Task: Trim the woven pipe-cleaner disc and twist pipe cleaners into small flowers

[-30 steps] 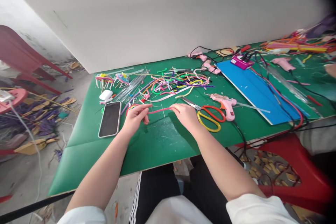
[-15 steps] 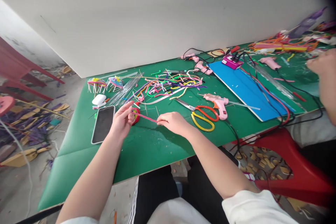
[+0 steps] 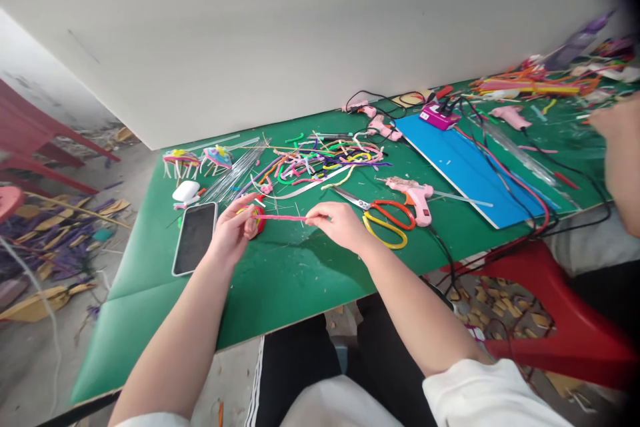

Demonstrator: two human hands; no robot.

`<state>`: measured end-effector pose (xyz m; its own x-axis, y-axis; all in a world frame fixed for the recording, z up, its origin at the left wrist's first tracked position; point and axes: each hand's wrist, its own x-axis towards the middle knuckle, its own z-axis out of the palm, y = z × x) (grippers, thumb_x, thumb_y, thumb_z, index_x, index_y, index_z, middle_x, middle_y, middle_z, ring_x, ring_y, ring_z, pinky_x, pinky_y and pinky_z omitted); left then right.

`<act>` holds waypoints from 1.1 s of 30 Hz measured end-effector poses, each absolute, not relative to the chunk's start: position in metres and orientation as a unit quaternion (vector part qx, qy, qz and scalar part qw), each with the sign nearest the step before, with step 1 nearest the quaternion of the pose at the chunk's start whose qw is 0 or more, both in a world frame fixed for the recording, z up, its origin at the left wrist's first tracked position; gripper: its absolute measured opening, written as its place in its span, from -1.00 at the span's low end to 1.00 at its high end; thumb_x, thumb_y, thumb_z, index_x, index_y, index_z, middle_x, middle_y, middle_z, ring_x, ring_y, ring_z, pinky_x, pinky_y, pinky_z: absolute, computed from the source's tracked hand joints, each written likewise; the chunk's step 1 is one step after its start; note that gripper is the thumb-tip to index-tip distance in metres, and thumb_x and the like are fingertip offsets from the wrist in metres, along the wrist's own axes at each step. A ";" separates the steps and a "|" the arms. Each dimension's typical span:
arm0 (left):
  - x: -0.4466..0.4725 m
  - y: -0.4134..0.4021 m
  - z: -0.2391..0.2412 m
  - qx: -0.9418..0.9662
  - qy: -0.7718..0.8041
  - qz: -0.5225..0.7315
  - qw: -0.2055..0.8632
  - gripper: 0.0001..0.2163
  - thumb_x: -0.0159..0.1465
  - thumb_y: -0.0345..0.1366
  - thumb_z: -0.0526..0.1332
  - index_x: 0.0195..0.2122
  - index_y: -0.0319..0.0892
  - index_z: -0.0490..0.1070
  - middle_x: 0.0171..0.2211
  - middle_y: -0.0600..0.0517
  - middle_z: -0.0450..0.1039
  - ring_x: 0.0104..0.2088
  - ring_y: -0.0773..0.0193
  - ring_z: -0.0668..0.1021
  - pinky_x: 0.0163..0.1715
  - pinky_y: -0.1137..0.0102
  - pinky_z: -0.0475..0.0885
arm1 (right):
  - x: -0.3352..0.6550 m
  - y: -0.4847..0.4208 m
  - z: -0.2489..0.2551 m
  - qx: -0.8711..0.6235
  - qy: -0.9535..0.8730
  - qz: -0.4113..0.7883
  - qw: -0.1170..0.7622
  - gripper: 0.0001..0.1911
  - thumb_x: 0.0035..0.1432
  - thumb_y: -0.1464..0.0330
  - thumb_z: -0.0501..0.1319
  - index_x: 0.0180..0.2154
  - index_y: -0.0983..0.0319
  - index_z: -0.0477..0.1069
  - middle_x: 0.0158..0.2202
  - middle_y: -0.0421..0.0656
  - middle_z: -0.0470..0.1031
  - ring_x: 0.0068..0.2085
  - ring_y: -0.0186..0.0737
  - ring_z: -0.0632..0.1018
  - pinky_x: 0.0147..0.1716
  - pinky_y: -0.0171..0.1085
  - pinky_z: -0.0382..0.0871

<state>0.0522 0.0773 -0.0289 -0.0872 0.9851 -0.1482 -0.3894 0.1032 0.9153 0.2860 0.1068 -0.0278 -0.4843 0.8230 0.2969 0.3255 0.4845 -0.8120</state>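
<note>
A pink pipe cleaner (image 3: 283, 217) is stretched level between my two hands above the green table (image 3: 280, 280). My left hand (image 3: 233, 230) is closed on its left end, pressed against a small red and yellow coil (image 3: 257, 217). My right hand (image 3: 337, 221) pinches its right end. A phone (image 3: 195, 237) lies face up just left of my left hand. Red and yellow scissors (image 3: 387, 220) lie just right of my right hand.
A heap of coloured pipe cleaners (image 3: 325, 160) and thin wires (image 3: 235, 173) lies behind my hands. A pink glue gun (image 3: 413, 193), a blue board (image 3: 470, 170), cables and a white earbud case (image 3: 186, 191) are on the table. Another person's arm (image 3: 620, 153) shows at the right edge. Red chair (image 3: 555, 307) at the right.
The stretched length of pink pipe cleaner has shortened as my hands came closer together at the coil. The camera view has shifted, and another person's arm has come into view at the right.
</note>
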 end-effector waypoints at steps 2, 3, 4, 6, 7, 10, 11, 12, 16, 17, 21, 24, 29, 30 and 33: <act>0.055 0.077 -0.030 0.356 0.475 0.560 0.579 -0.68 0.09 -0.33 0.28 -0.10 -0.19 0.41 -0.80 0.20 0.23 -0.77 0.50 0.21 -0.76 0.60 0.10 | 0.288 0.109 -0.028 -0.388 -0.753 0.377 0.375 -0.89 0.08 0.42 0.19 -0.44 0.21 0.49 -0.45 -0.21 0.55 -0.40 -0.32 0.53 -0.37 -0.34 0.37; 0.056 0.077 -0.031 0.368 0.489 0.548 0.570 -0.68 0.10 -0.30 0.28 -0.09 -0.20 0.41 -0.79 0.20 0.24 -0.77 0.50 0.23 -0.75 0.60 0.10 | 0.288 0.110 -0.029 -0.400 -0.736 0.384 0.388 -0.89 0.07 0.42 0.19 -0.44 0.21 0.49 -0.46 -0.21 0.55 -0.41 -0.31 0.54 -0.38 -0.33 0.38; 0.058 0.076 -0.031 0.381 0.504 0.539 0.557 -0.67 0.11 -0.28 0.27 -0.08 -0.20 0.41 -0.79 0.19 0.25 -0.76 0.50 0.24 -0.75 0.60 0.11 | 0.288 0.111 -0.030 -0.410 -0.722 0.387 0.400 -0.89 0.06 0.41 0.18 -0.44 0.21 0.49 -0.47 -0.21 0.55 -0.41 -0.30 0.54 -0.38 -0.32 0.39; 0.061 0.076 -0.031 0.408 0.532 0.524 0.525 -0.68 0.12 -0.24 0.26 -0.09 -0.21 0.42 -0.78 0.18 0.27 -0.76 0.50 0.26 -0.74 0.61 0.14 | 0.286 0.112 -0.032 -0.428 -0.695 0.387 0.429 -0.89 0.05 0.40 0.18 -0.44 0.21 0.48 -0.48 -0.21 0.54 -0.42 -0.29 0.53 -0.38 -0.31 0.40; 0.063 0.075 -0.031 0.422 0.542 0.516 0.512 -0.68 0.13 -0.23 0.25 -0.10 -0.21 0.43 -0.78 0.17 0.28 -0.75 0.49 0.27 -0.74 0.60 0.15 | 0.284 0.112 -0.033 -0.436 -0.681 0.387 0.444 -0.89 0.05 0.38 0.18 -0.45 0.21 0.48 -0.49 -0.21 0.53 -0.42 -0.29 0.53 -0.38 -0.31 0.40; 0.069 0.073 -0.032 0.463 0.547 0.480 0.507 -0.67 0.13 -0.21 0.23 -0.09 -0.23 0.43 -0.78 0.16 0.30 -0.75 0.46 0.30 -0.72 0.58 0.20 | 0.281 0.111 -0.034 -0.463 -0.623 0.399 0.488 -0.89 0.04 0.35 0.19 -0.45 0.21 0.48 -0.50 -0.20 0.53 -0.43 -0.27 0.53 -0.39 -0.30 0.40; 0.071 0.073 -0.032 0.475 0.543 0.468 0.510 -0.67 0.14 -0.21 0.22 -0.09 -0.24 0.43 -0.77 0.15 0.30 -0.75 0.45 0.31 -0.71 0.57 0.22 | 0.280 0.110 -0.035 -0.469 -0.604 0.406 0.500 -0.88 0.03 0.34 0.19 -0.46 0.21 0.47 -0.51 -0.20 0.52 -0.44 -0.27 0.53 -0.40 -0.30 0.40; 0.072 0.072 -0.033 0.483 0.540 0.461 0.512 -0.66 0.14 -0.20 0.22 -0.08 -0.24 0.43 -0.77 0.15 0.30 -0.74 0.45 0.31 -0.71 0.57 0.22 | 0.279 0.110 -0.035 -0.474 -0.588 0.414 0.508 -0.88 0.02 0.33 0.20 -0.46 0.22 0.47 -0.52 -0.20 0.52 -0.45 -0.26 0.53 -0.41 -0.29 0.40; 0.072 0.073 -0.033 0.466 0.555 0.489 0.486 -0.70 0.13 -0.22 0.22 -0.13 -0.22 0.46 -0.77 0.17 0.28 -0.76 0.47 0.28 -0.74 0.59 0.18 | 0.275 0.111 -0.036 -0.475 -0.563 0.438 0.515 -0.87 0.01 0.30 0.21 -0.47 0.23 0.45 -0.56 -0.21 0.49 -0.48 -0.28 0.51 -0.43 -0.30 0.39; 0.070 0.073 -0.033 0.458 0.559 0.501 0.476 -0.71 0.13 -0.23 0.22 -0.15 -0.22 0.47 -0.78 0.17 0.27 -0.76 0.47 0.28 -0.74 0.59 0.17 | 0.274 0.111 -0.037 -0.474 -0.567 0.442 0.509 -0.86 0.02 0.30 0.21 -0.47 0.23 0.45 -0.57 -0.21 0.48 -0.49 -0.28 0.50 -0.43 -0.30 0.38; 0.060 0.074 -0.032 0.430 0.559 0.558 0.438 -0.72 0.13 -0.22 0.23 -0.15 -0.21 0.47 -0.78 0.18 0.24 -0.75 0.49 0.24 -0.75 0.59 0.13 | 0.271 0.109 -0.041 -0.459 -0.657 0.425 0.421 -0.85 0.07 0.31 0.16 -0.48 0.22 0.42 -0.56 -0.23 0.45 -0.49 -0.32 0.47 -0.43 -0.33 0.33; 0.051 0.073 -0.031 0.421 0.599 0.581 0.355 -0.67 0.15 -0.20 0.21 -0.08 -0.19 0.44 -0.77 0.19 0.22 -0.73 0.46 0.24 -0.70 0.55 0.17 | 0.272 0.106 -0.042 -0.444 -0.713 0.397 0.369 -0.84 0.11 0.31 0.13 -0.48 0.20 0.38 -0.57 -0.25 0.41 -0.49 -0.34 0.44 -0.45 -0.36 0.30; 0.050 0.067 -0.029 0.534 0.664 0.522 0.029 -0.76 0.22 -0.20 0.14 -0.15 -0.11 0.50 -0.46 0.03 0.48 -0.42 0.29 0.46 -0.32 0.38 0.36 | 0.273 0.104 -0.041 -0.441 -0.713 0.393 0.377 -0.82 0.13 0.27 0.11 -0.45 0.19 0.38 -0.54 -0.25 0.41 -0.49 -0.33 0.45 -0.46 -0.36 0.31; 0.053 0.066 -0.029 0.587 0.640 0.496 -0.001 -0.78 0.22 -0.22 0.15 -0.19 -0.10 0.53 -0.39 0.01 0.51 -0.35 0.26 0.47 -0.24 0.35 0.35 | 0.272 0.104 -0.040 -0.439 -0.712 0.398 0.377 -0.82 0.13 0.27 0.11 -0.45 0.19 0.38 -0.54 -0.25 0.41 -0.49 -0.33 0.45 -0.47 -0.36 0.31; 0.061 0.066 -0.033 0.715 0.553 0.427 0.030 -0.83 0.22 -0.27 0.17 -0.26 -0.09 0.55 -0.34 -0.01 0.54 -0.28 0.22 0.48 -0.15 0.30 0.34 | 0.271 0.104 -0.039 -0.436 -0.694 0.429 0.380 -0.83 0.11 0.27 0.13 -0.45 0.20 0.38 -0.55 -0.25 0.41 -0.50 -0.33 0.45 -0.47 -0.35 0.33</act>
<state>0.0613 0.0659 -0.0333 0.0246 0.8161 0.5774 0.7655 -0.3868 0.5141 0.2714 0.1042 -0.0391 -0.3310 0.9311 0.1534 0.2787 0.2517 -0.9268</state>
